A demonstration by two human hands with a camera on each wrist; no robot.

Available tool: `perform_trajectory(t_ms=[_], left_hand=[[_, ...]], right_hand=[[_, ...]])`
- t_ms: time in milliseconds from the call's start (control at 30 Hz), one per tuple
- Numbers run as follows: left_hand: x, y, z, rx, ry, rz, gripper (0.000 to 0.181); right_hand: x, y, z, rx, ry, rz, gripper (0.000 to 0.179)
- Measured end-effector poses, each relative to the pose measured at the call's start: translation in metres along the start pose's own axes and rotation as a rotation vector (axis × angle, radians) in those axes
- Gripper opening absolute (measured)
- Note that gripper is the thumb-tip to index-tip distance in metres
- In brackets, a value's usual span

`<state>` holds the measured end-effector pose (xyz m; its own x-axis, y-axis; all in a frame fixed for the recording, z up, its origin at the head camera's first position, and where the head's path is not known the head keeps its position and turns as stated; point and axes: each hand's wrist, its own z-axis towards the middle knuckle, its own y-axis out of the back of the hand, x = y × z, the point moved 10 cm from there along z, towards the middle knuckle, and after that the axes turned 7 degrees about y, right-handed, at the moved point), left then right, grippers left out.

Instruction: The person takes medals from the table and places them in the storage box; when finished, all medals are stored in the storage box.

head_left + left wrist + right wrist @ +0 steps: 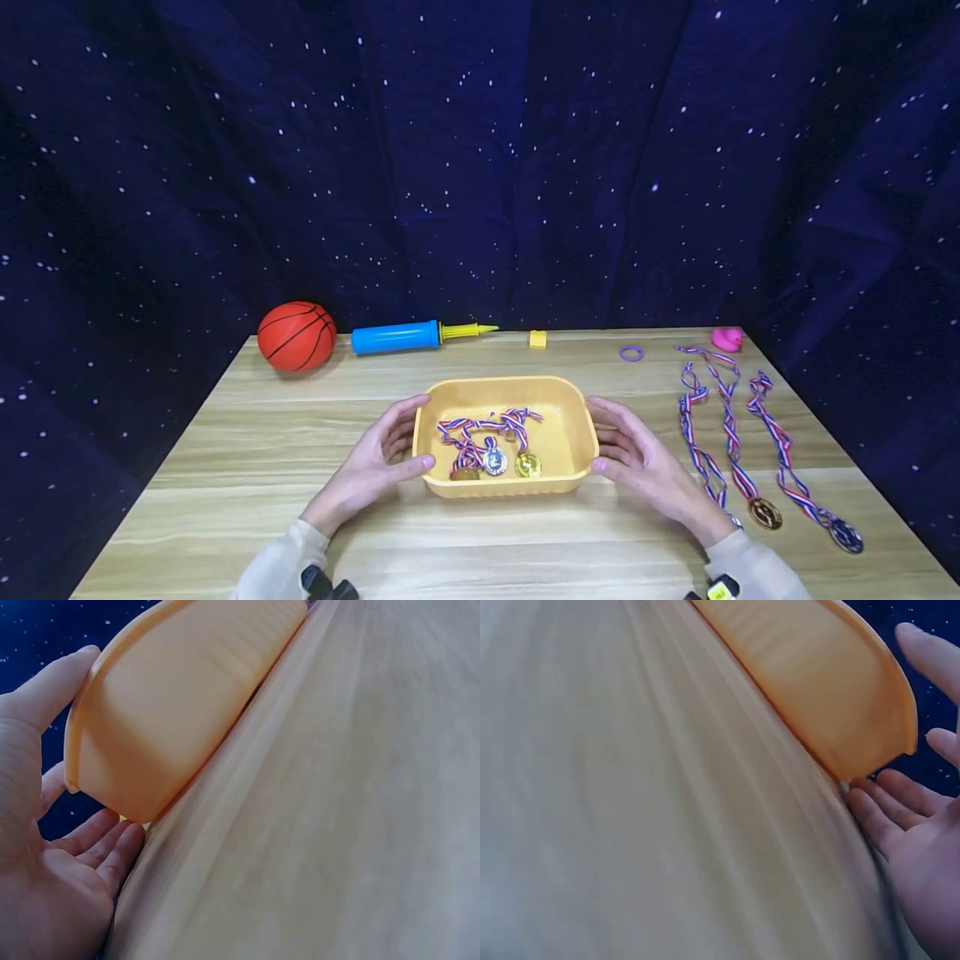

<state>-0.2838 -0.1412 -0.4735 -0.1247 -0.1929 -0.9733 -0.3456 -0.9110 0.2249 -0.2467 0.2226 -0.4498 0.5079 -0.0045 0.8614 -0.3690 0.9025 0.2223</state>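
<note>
A yellow plastic basin (555, 486) sits on the wooden table between both hands. Inside it lie a gold medal (528, 466), a silver medal (495, 461) and a bronze-coloured medal (466, 474), their striped ribbons tangled. My left hand (375, 458) spans the basin's left end, thumb at the rim and fingertips low by its base in the left wrist view. At the other end is my right hand (645, 458), with its fingers spread. The right wrist view shows this thumb apart from the rim and fingertips close to the base.
Along the back stand a basketball (297, 337), a blue pump (397, 337), a yellow block (537, 339), a purple ring (631, 353) and a pink duck (726, 338). Right of the right hand lie several ribboned medals, including a bronze-coloured one (765, 513) and a dark silver one (846, 536).
</note>
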Motion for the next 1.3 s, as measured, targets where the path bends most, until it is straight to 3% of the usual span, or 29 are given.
perform_trajectory(t_ms=[233,533,733,900,1100,1300], left_hand=[[0.002,0.002,-0.002,-0.004,0.007,-0.010,0.086],[0.001,0.001,-0.002,-0.008,0.023,-0.011,0.085],[0.000,0.000,-0.001,-0.004,0.023,-0.013,0.085],[-0.001,0.001,-0.001,-0.002,0.013,-0.014,0.085],[-0.001,0.001,0.000,0.002,0.011,-0.012,0.087],[-0.001,0.001,0.001,0.004,0.016,-0.009,0.088]], right_hand=[[0.034,0.036,-0.002,-0.086,0.062,-0.105,0.079],[0.078,0.091,-0.038,-0.174,0.137,-0.154,0.086],[0.075,0.108,-0.074,-0.214,0.093,-0.202,0.091],[0.068,0.111,-0.098,-0.193,0.083,-0.219,0.092],[0.057,0.111,-0.118,-0.146,-0.037,-0.390,0.090],[0.049,0.107,-0.127,-0.090,-0.015,-0.416,0.083]])
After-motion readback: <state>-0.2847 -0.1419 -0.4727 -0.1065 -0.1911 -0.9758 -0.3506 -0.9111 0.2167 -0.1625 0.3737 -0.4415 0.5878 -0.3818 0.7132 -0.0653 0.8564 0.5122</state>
